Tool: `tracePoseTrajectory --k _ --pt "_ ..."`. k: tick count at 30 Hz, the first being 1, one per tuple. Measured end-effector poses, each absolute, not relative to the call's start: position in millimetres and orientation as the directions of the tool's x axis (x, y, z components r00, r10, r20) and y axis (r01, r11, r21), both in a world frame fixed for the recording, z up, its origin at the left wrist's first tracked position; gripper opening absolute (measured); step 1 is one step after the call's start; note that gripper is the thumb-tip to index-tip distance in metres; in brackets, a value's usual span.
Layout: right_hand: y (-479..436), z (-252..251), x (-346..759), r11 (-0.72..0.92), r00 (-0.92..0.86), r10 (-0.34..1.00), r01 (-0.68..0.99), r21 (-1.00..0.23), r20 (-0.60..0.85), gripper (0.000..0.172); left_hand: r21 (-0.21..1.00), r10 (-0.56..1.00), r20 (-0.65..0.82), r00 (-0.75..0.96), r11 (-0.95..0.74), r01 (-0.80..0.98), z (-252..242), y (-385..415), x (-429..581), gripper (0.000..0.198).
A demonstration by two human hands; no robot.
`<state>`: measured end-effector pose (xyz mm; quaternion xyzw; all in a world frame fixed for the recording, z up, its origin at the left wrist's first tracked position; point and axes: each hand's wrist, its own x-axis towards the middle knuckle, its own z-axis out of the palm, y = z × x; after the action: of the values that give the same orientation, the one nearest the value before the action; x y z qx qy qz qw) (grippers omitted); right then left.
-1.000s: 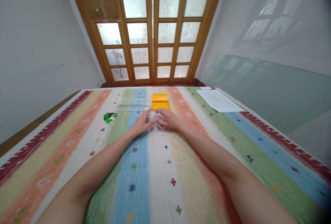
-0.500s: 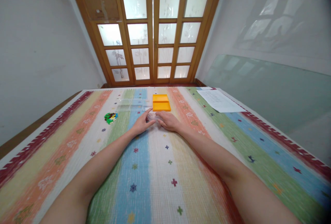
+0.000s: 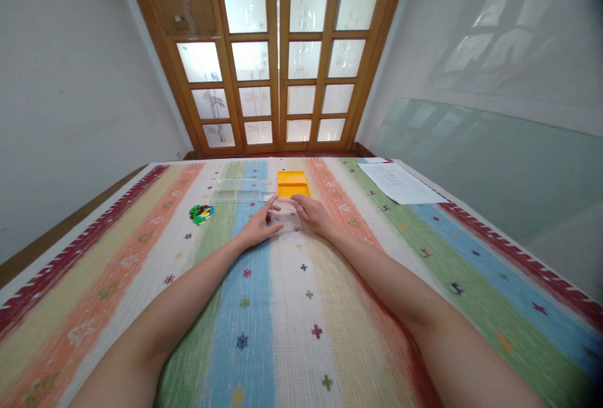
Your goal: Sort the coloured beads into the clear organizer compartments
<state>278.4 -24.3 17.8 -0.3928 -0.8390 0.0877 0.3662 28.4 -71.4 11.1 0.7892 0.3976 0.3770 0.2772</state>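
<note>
A small clear plastic box [image 3: 286,222] lies between my two hands, in front of the yellow tray. My left hand [image 3: 257,227] grips its left side, thumb on the near edge and fingers at the far one. On the opposite side, my right hand [image 3: 313,214] curls its fingers over the box's right edge. Just beyond them is the yellow tray [image 3: 292,179], divided in two by a ridge; my right fingertips overlap its near edge in view. See-through plastic makes the box's contents hard to make out.
A larger clear divided plastic tray [image 3: 235,191] lies left of the yellow tray. Small green, blue, yellow and dark pieces form a pile [image 3: 201,214] further left. Printed paper [image 3: 400,183] rests at the far right of the striped tablecloth [image 3: 287,307].
The clear box now lies flatter and more of it shows. My right hand has shifted slightly right and away from me, its fingers less folded; my left hand is nearly still.
</note>
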Motion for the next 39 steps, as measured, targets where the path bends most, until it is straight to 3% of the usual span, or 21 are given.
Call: tracePoseTrajectory --k 4,7,15,21,25,28,32,35,39 --pt "-13.9 10.3 278.8 0.536 -0.249 0.842 0.493 -0.685 0.479 0.032 0.697 0.815 0.396 0.422 -0.566 0.440 13.9 -73.3 27.0 0.102" --pt "-8.4 6.0 280.6 0.434 -0.236 0.899 0.391 -0.811 0.368 0.034 0.663 0.810 0.389 0.438 -0.577 0.477 17.3 -75.0 25.6 0.103" --pt "-10.0 8.7 278.1 0.343 -0.164 0.938 0.298 -0.891 0.307 0.037 0.605 0.797 0.381 0.469 -0.599 0.525 21.4 -75.6 21.8 0.102" --pt "-14.5 13.6 281.4 0.507 -0.145 0.841 0.551 -0.663 0.522 0.028 0.633 0.833 0.390 0.392 -0.551 0.543 14.2 -69.3 20.6 0.103" --pt "-23.3 18.6 280.8 0.628 -0.209 0.743 0.545 -0.555 0.636 0.042 0.677 0.856 0.399 0.327 -0.516 0.525 12.8 -66.7 20.8 0.107" --pt "-29.8 23.6 279.5 0.743 -0.359 0.625 0.548 -0.386 0.693 0.039 0.707 0.879 0.400 0.260 -0.477 0.522 12.6 -64.8 20.9 0.110" --pt "-35.8 31.5 276.5 0.855 -0.625 0.470 0.499 -0.144 0.623 0.022 0.781 0.896 0.389 0.215 -0.445 0.439 9.0 -59.8 19.9 0.112" --pt "-39.3 36.4 273.7 0.854 -0.673 0.473 0.508 -0.109 0.568 0.024 0.831 0.909 0.371 0.193 -0.417 0.369 5.2 -55.8 18.6 0.111" --pt "-39.3 37.5 272.6 0.844 -0.674 0.513 0.510 -0.166 0.532 0.028 0.833 0.910 0.351 0.219 -0.411 0.370 3.7 -54.8 18.1 0.110"
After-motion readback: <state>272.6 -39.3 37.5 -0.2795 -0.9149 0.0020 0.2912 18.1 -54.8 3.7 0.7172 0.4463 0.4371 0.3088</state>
